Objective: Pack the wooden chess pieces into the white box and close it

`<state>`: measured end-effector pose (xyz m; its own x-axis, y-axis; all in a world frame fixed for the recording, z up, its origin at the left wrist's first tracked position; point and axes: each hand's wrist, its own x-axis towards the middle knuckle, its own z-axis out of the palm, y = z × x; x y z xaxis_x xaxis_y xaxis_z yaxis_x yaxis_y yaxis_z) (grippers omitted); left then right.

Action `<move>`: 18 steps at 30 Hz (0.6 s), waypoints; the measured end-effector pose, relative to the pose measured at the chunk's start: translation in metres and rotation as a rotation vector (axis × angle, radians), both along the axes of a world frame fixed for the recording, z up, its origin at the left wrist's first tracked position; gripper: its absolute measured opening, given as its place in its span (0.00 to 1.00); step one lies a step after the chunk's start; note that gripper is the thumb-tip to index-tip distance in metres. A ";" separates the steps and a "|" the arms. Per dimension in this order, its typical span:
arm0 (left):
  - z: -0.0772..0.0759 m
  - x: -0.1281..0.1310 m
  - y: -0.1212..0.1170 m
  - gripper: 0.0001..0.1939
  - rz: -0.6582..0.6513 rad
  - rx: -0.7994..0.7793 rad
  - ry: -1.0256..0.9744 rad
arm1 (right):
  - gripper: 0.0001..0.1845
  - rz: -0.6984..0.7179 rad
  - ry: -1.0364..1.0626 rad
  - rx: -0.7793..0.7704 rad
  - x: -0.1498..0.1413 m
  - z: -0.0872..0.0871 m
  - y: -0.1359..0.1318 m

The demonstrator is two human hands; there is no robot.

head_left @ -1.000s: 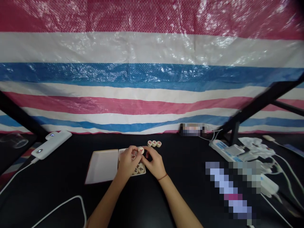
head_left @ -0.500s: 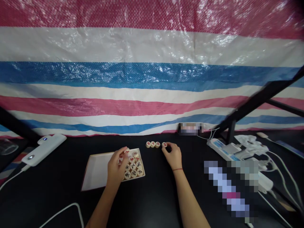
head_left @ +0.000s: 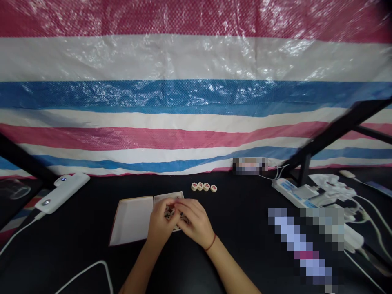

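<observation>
Both hands meet above a small open box (head_left: pixel 159 197) that holds several round Chinese chess pieces (head_left: pixel 168 215). My left hand (head_left: pixel 162 222) is closed, its thumb and fingertips drawn together over the pieces. From the right, my right hand (head_left: pixel 196 218) reaches in with curled fingers, and its fingertips touch those of the left. Whatever lies between the fingertips is hidden. Behind the hands, a short row of Chinese chess pieces with red characters (head_left: pixel 206 187) lies face up on the black table (head_left: pixel 183 265). The box's lid (head_left: pixel 132 218) lies open at the left.
A white device (head_left: pixel 64 194) with a cable stands at the left. At the right are a power strip (head_left: pixel 290 194) with plugs and tangled white cables. A phone-like object (head_left: pixel 249 165) leans by the striped sheet (head_left: pixel 171 141) at the back. Another cable (head_left: pixel 92 264) curves at front left.
My right hand has let go of the rightmost red piece and moved left to the box. My left hand has shifted slightly right and down, so the two now touch.
</observation>
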<state>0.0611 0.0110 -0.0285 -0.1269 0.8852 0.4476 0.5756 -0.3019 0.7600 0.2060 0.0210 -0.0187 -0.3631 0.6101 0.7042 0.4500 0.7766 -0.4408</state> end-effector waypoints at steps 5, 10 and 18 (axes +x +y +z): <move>0.000 0.000 -0.002 0.09 -0.042 -0.011 -0.023 | 0.15 -0.082 0.049 -0.040 0.006 -0.006 0.005; -0.002 0.001 -0.002 0.11 -0.050 -0.066 -0.020 | 0.11 -0.655 0.182 -0.058 0.064 -0.021 0.039; -0.006 0.004 -0.001 0.11 -0.073 -0.037 0.024 | 0.15 -0.670 0.079 -0.263 0.105 -0.059 0.060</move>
<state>0.0652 0.0100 -0.0341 -0.0509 0.9077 0.4166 0.5711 -0.3157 0.7578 0.3111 0.0813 -0.0776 0.1939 0.8366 0.5124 0.7511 0.2094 -0.6261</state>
